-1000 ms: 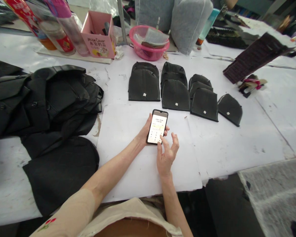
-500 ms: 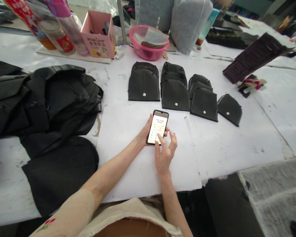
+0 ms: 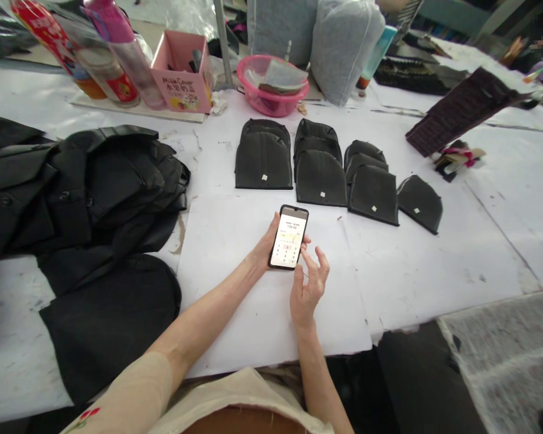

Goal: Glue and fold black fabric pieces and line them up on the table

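Phone (image 3: 288,238) in the left hand (image 3: 266,246), the person sat or stood at a white, paper-covered surface (image 3: 248,319). The left hand's grip was closed around the phone, thumb along one long edge and fingertips showing past the other, so that it was held tilted in front of the body, screen up. On the lit screen I could make out a number pad under a line that seemed to read 50.00.

The right hand (image 3: 306,295) was just beside the phone's lower corner, its grip loose and holding nothing, with the fingers parted and bent. Whether a fingertip touched the phone's edge, I could not tell.

Beyond the phone, black pieces (image 3: 321,178) lay in a row of four groups, overlapping in all but the last, each with a small white tag at the front. A heap of black material (image 3: 113,181) spread over the left side. Farther back there were a pink basin (image 3: 274,105) and a pink box (image 3: 185,90).
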A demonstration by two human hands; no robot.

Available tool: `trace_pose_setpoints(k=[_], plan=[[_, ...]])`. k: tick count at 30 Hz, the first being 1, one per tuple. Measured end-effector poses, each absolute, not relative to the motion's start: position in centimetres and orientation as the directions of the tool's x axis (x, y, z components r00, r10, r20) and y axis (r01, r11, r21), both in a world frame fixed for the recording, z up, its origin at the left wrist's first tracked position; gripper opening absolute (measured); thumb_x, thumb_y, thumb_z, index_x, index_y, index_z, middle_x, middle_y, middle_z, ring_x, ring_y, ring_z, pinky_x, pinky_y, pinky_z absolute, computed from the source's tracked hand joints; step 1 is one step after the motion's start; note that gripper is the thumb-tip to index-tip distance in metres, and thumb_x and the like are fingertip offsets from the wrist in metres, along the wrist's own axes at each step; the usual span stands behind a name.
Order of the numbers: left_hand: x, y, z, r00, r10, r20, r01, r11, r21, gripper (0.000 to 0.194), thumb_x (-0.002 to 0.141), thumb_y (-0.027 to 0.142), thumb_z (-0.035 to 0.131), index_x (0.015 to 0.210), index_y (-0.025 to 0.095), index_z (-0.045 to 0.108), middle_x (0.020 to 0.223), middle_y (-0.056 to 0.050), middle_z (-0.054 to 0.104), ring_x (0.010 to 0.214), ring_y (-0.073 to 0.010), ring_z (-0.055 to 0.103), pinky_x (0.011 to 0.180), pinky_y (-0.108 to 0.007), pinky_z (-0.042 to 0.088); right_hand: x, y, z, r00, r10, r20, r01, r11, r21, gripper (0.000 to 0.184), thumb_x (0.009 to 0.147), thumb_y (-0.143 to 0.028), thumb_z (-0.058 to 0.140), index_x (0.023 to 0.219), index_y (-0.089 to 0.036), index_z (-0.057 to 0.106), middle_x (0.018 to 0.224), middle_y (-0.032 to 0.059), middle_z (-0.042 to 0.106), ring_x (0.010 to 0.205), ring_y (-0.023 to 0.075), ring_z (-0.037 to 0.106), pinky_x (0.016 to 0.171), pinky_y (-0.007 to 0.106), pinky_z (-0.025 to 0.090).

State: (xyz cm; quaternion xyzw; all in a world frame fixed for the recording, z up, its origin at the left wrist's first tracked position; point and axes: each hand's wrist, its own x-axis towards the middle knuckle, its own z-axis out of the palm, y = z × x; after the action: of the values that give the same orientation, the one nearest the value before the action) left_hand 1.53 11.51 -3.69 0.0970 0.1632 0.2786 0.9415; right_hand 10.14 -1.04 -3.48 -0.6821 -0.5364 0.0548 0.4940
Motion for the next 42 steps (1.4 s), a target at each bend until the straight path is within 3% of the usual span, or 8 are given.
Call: trace_pose_setpoints(k=[7,15,27,34,42], plan=[[1.7,11.5,-3.4,0.76,0.584,-0.285,-0.516,0.809,0.283,0.086,0.095,0.076,0.024,0.109,0.005,0.07,0.092,-0.02,0.074,0.072,-0.0225,0.071,0.068,-0.032,0.058,10.2,-0.8,-3.8,0.398,0.809,0.433,0.653,0.082,-0.753,0.036,0.102,-0.026,0.05,0.137,-0.023,0.056,0.139,0.0134,0.057,0.136,0.0243,0.049,0.113,0.052,0.044],[1.6,11.5,-3.5,0.766,0.593,-0.249,-0.52,0.799,0.301,0.081,0.096,0.074,0.025,0.113,0.008,0.069,0.097,-0.02,0.074,0.079,-0.0258,0.073,0.068,-0.035,0.059,10.1,-0.8,-3.8,0.385,0.821,0.422,0.648,0.085,-0.757,0.037,0.102,-0.027,0.05,0.138,-0.022,0.055,0.138,0.0143,0.058,0.134,0.0243,0.052,0.112,0.05,0.046],[1.6,11.5,-4.0,0.812,0.54,-0.22,-0.481,0.834,0.27,0.089,0.093,0.079,0.021,0.105,0.006,0.07,0.089,-0.021,0.073,0.072,-0.0276,0.071,0.065,-0.04,0.059,10.1,-0.8,-3.9,0.376,0.83,0.412,0.638,0.09,-0.765,0.037,0.102,-0.026,0.05,0.138,-0.023,0.055,0.138,0.0136,0.057,0.135,0.0242,0.052,0.111,0.049,0.048],[1.5,11.5,-3.5,0.805,0.536,-0.254,-0.479,0.84,0.254,0.09,0.092,0.08,0.021,0.104,0.006,0.071,0.083,-0.019,0.072,0.07,-0.0257,0.071,0.065,-0.036,0.058,10.2,-0.7,-4.1,0.37,0.829,0.419,0.646,0.094,-0.757,0.035,0.101,-0.026,0.051,0.136,-0.023,0.057,0.138,0.0139,0.056,0.134,0.0248,0.053,0.108,0.049,0.05],[1.5,11.5,-2.9,0.774,0.572,-0.272,-0.513,0.818,0.26,0.085,0.095,0.075,0.019,0.114,0.009,0.069,0.09,-0.018,0.073,0.072,-0.0242,0.071,0.063,-0.034,0.058,10.1,-0.7,-3.9,0.375,0.826,0.422,0.645,0.095,-0.758,0.03,0.101,-0.026,0.051,0.129,-0.023,0.062,0.136,0.013,0.057,0.133,0.0249,0.054,0.109,0.049,0.049]])
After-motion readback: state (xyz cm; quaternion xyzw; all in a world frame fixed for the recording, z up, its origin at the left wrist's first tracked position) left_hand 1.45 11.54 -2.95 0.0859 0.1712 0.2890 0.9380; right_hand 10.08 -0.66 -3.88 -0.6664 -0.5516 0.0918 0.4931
